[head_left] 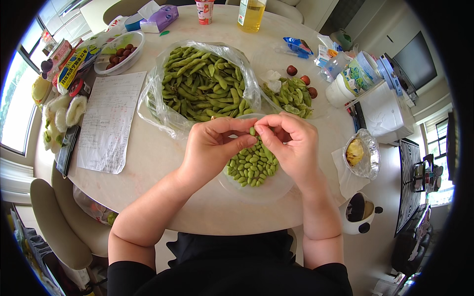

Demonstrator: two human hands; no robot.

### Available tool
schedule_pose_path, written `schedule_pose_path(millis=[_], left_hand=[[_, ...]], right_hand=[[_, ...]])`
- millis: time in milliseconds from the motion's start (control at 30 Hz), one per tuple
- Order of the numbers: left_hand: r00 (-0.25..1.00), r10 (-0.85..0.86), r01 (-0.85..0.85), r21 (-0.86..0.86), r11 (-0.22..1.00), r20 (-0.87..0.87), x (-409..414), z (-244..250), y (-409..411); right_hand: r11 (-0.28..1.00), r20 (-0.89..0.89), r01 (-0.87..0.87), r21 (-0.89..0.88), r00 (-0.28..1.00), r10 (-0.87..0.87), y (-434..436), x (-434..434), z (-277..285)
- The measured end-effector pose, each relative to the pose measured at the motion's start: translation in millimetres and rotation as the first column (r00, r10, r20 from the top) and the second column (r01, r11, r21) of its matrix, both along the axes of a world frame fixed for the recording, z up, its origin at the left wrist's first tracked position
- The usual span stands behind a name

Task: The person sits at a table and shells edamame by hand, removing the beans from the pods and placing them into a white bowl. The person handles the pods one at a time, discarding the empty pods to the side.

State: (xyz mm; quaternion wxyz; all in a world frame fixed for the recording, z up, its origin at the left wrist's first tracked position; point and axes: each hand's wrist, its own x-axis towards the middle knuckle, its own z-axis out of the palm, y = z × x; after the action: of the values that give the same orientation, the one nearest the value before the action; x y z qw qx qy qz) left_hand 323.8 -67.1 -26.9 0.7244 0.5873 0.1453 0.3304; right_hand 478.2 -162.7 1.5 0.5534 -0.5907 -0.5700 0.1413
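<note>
Over a clear plastic bowl of shelled green soybeans, my two hands meet at the fingertips. My left hand pinches a green soybean between thumb and forefinger. The thumb and forefinger of my right hand close at the same bean from the right; any pod around it is hidden by the fingers. A green pod shows just below my right fingertips; whether it is held or lies in the bowl, I cannot tell. Behind my hands an open plastic bag holds many unshelled edamame pods.
Emptied pods lie at the back right, near several dark red fruits. Leftward are a handwritten sheet, a phone and a tub of fruit. A foil dish sits at right; a bottle stands at the far edge.
</note>
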Motion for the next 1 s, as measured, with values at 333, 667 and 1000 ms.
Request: schedule_pose_path(millis=[333, 667, 1000], left_hand=[[0.999, -0.034, 0.034, -0.118, 0.992, 0.007, -0.2, 2.8, 3.2], [1.000, -0.019, 0.019, -0.069, 0.997, 0.003, 0.3, 3.1, -0.2], [0.994, -0.097, 0.102, -0.155, 0.983, 0.040, 0.0, 2.4, 3.6]], right_hand=[[0.999, 0.041, -0.037, -0.014, 0.998, 0.037, -1.4, 1.8, 5.2], [0.993, 0.199, 0.051, 0.102, 0.978, -0.070, 0.7, -5.1, -2.1], [0.997, 0.129, 0.055, 0.058, 0.990, -0.062, 0.8, -3.9, -1.8]])
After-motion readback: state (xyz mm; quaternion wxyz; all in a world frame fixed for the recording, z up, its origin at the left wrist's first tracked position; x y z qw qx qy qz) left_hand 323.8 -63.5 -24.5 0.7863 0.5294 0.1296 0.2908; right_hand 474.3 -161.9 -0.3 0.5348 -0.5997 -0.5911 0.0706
